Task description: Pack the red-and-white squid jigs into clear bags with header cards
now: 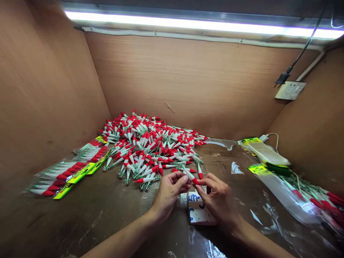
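Observation:
Between my two hands is a red-and-white fishing lure (191,176), tilted with its red end down to the right. My left hand (172,188) pinches it near the white end with curled fingers. At the red tip, the thumb and fingers of my right hand (217,195) are closed on it. Below the lure lies a white block with blue markings (197,211), partly hidden by my right hand. Just beyond my hands spreads a big pile of similar red-and-white lures (150,143) with green hooks.
Filled lure packets with yellow-green headers (76,175) lie at the left. At the right are clear bags with yellow headers (279,190) and more lures (326,204). A plug (283,77) hangs before the wall socket (290,90). Wooden panels (188,79) enclose the table.

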`<state>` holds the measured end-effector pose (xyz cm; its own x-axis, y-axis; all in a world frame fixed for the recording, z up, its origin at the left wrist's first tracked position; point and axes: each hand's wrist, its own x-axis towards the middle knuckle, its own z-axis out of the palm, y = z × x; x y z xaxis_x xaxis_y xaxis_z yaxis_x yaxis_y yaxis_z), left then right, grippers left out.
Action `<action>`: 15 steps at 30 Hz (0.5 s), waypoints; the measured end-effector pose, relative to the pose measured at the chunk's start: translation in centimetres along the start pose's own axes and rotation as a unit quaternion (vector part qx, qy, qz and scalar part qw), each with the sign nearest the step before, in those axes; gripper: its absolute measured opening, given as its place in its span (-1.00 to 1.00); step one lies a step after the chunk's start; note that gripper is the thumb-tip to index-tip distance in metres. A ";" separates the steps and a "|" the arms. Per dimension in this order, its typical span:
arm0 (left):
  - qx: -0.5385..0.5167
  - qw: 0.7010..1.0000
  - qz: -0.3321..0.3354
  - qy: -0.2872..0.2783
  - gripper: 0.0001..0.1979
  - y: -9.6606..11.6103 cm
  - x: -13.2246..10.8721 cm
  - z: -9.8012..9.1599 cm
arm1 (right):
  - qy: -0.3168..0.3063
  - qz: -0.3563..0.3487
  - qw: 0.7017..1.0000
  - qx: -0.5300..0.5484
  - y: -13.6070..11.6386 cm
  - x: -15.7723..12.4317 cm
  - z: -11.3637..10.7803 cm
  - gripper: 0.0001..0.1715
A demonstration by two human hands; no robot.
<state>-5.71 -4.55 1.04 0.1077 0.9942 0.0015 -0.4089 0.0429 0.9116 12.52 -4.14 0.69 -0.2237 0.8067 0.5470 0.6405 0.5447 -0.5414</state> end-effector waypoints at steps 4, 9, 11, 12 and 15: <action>0.001 1.000 0.002 0.002 -0.72 -0.1 0.1 -0.1 | -0.003 0.002 1.000 0.000 0.0 0.0 -0.1 -0.80; 0.007 1.000 0.001 0.007 -0.73 -0.1 0.1 -0.1 | -0.001 0.000 1.000 -0.018 -0.3 -0.1 -0.2 -0.80; 0.008 1.000 0.002 0.003 -0.73 0.0 0.1 -0.1 | -0.003 0.009 1.000 0.000 -0.4 0.0 -0.3 -0.81; 0.007 1.000 0.002 0.000 -0.73 0.0 0.1 0.0 | -0.004 0.015 1.000 0.014 -0.4 0.0 -0.3 -0.82; 0.009 1.000 0.006 0.000 -0.73 0.1 0.0 0.0 | -0.022 0.048 0.997 0.058 -0.6 0.1 -0.5 -0.79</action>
<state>-5.69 -4.55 1.11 0.1037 0.9945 0.0125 -0.3941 0.0295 0.9186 12.47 -4.45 1.35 -0.1991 0.8640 0.4625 0.5715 0.4858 -0.6614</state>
